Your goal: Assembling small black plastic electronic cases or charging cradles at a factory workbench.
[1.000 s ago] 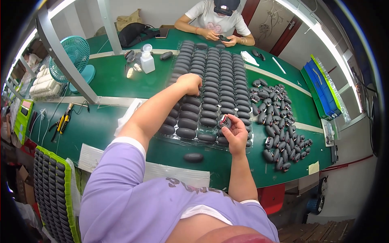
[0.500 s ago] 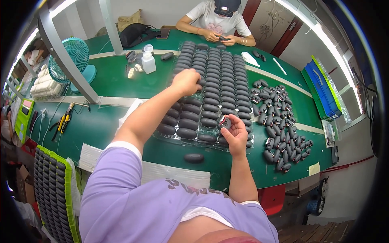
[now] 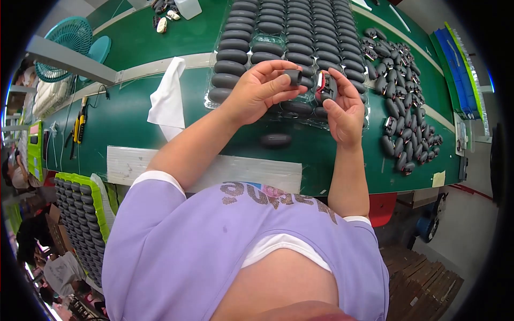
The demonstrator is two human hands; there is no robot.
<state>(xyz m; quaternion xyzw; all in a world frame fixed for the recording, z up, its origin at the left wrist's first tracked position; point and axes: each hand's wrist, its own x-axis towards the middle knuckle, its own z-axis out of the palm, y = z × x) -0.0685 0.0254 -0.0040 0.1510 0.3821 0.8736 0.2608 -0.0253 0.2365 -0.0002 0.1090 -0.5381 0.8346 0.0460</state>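
In front of me my left hand (image 3: 263, 91) pinches a dark grey rounded shell (image 3: 293, 77) between thumb and fingers. Close beside it on the right, my right hand (image 3: 345, 102) grips a dark grey oval casing (image 3: 326, 90) whose open side shows red and whitish inner parts. The two pieces are apart. Both hands are over the near edge of a clear plastic tray (image 3: 268, 39) lined with rows of dark grey oval shells; one slot in it is bare. A single oval shell (image 3: 276, 140) lies on the green table between my forearms.
A heap of similar oval casings (image 3: 401, 96) spreads to the right. White cloth (image 3: 168, 96), yellow-black pliers (image 3: 80, 123) and a teal fan (image 3: 67, 45) are at left. A blue bin (image 3: 455, 75) stands far right; a green crate of shells (image 3: 80, 214) is at lower left.
My left hand has come from the tray toward me and right, bringing a shell next to the casing in my right hand. The view has tilted down; the person opposite is out of view.
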